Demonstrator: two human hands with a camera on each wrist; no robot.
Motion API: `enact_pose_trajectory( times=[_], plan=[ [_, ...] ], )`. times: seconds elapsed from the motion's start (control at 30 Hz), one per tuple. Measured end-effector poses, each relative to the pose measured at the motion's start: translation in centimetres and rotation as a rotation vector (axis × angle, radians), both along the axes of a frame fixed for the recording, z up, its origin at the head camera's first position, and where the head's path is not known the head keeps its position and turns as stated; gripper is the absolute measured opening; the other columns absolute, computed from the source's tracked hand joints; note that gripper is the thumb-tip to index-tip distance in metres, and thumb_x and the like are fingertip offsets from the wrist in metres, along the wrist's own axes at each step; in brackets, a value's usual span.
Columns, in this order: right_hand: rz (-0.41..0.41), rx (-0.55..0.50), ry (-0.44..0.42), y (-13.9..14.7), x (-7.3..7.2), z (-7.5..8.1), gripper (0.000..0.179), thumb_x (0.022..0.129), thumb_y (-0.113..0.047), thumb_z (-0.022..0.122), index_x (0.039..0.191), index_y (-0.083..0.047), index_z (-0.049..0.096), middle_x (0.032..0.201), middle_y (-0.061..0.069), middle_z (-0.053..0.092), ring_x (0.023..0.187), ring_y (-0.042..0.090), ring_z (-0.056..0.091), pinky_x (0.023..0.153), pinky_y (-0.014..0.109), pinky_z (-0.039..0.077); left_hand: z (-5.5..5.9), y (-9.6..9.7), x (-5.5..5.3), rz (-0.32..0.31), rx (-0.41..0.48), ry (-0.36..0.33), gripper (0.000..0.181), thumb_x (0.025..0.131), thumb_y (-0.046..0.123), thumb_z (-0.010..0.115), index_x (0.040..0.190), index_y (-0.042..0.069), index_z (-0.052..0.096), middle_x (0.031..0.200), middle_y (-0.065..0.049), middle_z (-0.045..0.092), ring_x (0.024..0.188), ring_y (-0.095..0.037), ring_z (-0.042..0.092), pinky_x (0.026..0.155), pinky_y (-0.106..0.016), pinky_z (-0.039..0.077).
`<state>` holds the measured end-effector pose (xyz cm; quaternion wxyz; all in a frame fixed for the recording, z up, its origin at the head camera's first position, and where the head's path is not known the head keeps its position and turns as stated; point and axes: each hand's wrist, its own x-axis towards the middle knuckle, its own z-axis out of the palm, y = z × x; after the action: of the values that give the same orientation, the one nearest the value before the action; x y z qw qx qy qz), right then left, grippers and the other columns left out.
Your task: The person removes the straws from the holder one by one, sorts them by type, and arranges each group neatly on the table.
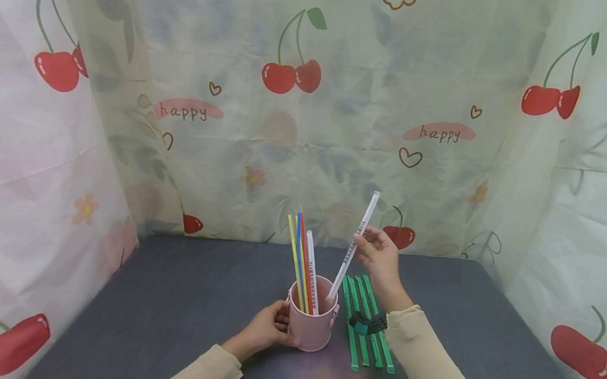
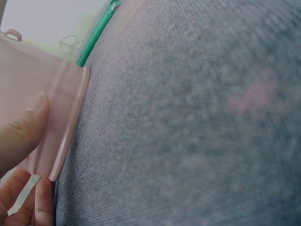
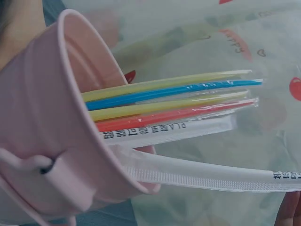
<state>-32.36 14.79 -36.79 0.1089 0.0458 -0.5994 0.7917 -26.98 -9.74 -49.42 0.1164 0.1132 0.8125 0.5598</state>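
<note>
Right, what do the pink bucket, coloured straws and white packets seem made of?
Pink bucket: probably painted metal, satin, judging by its rim and looped handle; plastic is possible. Coloured straws: likely smooth plastic, in clear film that glints. White packets: fairly matte, perhaps paper, with a crimped edge.

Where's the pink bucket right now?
In the head view, the pink bucket stands at lower centre on the dark table, gripped on its left side by the left hand; the green strips lie to its right.
</note>
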Motion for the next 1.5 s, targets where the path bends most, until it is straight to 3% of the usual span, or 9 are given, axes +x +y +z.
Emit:
enact_pose_trajectory(
  times=[0.37, 0.67, 1.07, 1.27, 1.5],
  plan=[
    [-0.053, -0.119, -0.019, 1.8, 0.0, 1.3, 0.018, 0.090, -0.007, 0.066, 0.102, -0.016, 0.057, 0.090, -0.009, 0.061, 0.078, 0.006, 0.062, 0.070, 0.024, 0.056, 0.1, 0.0, 0.1, 0.001, -0.001, 0.009, 0.068, 0.068, 0.009, 0.087, 0.126, 0.003, 0.052, 0.112, -0.009, 0.061, 0.102, -0.022, 0.059, 0.090, -0.043, 0.053],
    [-0.111, -0.068, -0.060, 3.5, -0.2, 1.4, 0.019, 0.091, -0.009, 0.065, 0.109, -0.013, 0.060, 0.086, -0.011, 0.062, 0.074, 0.006, 0.062, 0.066, 0.024, 0.055, 0.0, -0.1, 0.0, -0.002, 0.008, 0.011, 0.067, 0.068, 0.010, 0.088, 0.125, 0.002, 0.052, 0.112, -0.009, 0.061, 0.102, -0.022, 0.059, 0.090, -0.042, 0.053],
    [-0.168, 0.072, -0.096, 4.8, -0.7, -0.1, 0.028, 0.088, -0.016, 0.071, 0.113, -0.009, 0.064, 0.081, -0.013, 0.063, 0.076, 0.004, 0.062, 0.065, 0.023, 0.055, 0.0, 0.0, 0.0, 0.004, -0.001, 0.007, 0.067, 0.068, 0.009, 0.088, 0.125, 0.003, 0.053, 0.110, -0.009, 0.061, 0.101, -0.021, 0.060, 0.090, -0.042, 0.053],
    [-0.198, 0.223, -0.132, 5.3, -1.2, -1.2, 0.038, 0.091, -0.013, 0.067, 0.126, -0.002, 0.059, 0.080, -0.015, 0.060, 0.075, 0.002, 0.059, 0.065, 0.022, 0.054, 0.0, 0.1, 0.2, 0.002, -0.001, 0.008, 0.067, 0.068, 0.009, 0.087, 0.124, 0.002, 0.053, 0.109, -0.009, 0.062, 0.100, -0.022, 0.060, 0.090, -0.042, 0.053],
    [-0.204, 0.356, -0.145, 5.9, -1.4, -2.3, 0.039, 0.093, -0.016, 0.065, 0.128, -0.001, 0.057, 0.086, -0.012, 0.058, 0.079, 0.001, 0.058, 0.072, 0.027, 0.055, 0.1, 0.0, 0.2, 0.001, 0.002, 0.014, 0.067, 0.068, 0.009, 0.088, 0.124, 0.002, 0.053, 0.109, -0.009, 0.061, 0.100, -0.022, 0.060, 0.089, -0.042, 0.053]
  ],
)
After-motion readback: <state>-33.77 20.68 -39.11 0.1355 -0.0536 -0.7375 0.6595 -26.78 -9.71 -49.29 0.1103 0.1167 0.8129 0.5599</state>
